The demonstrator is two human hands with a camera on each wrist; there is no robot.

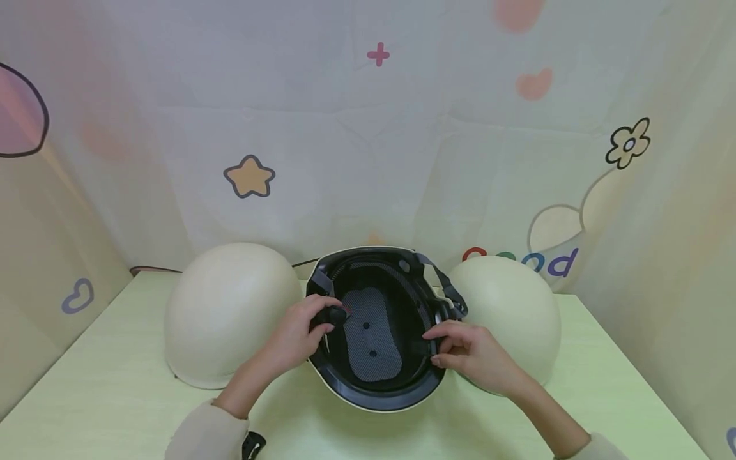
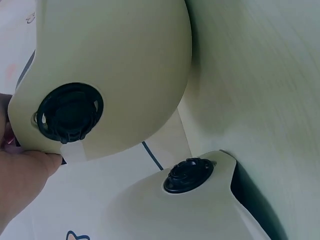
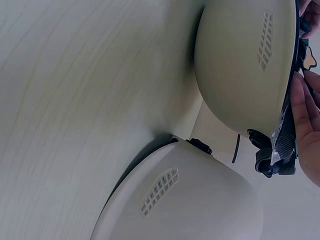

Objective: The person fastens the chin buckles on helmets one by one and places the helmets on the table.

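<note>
An upturned cream helmet (image 1: 345,391) sits mid-table, showing its black padded inside with a grey mesh pad (image 1: 374,332). My left hand (image 1: 296,335) pinches a small black piece (image 1: 333,315), perhaps a buckle, at the helmet's left edge. At the right rim, my right hand (image 1: 474,353) has thumb and fingers curled at a dark strap (image 1: 422,347); the exact hold is partly hidden. A looped chin strap (image 1: 451,294) hangs over the right side. In the left wrist view, a round black fitting (image 2: 70,112) shows on the shell.
Cream helmets stand dome-up on either side: one at left (image 1: 230,313), another at right (image 1: 512,319), close behind my right hand. A patterned curtain (image 1: 368,160) rises behind the pale green table (image 1: 86,377). A dark cord (image 1: 155,269) lies along the back edge.
</note>
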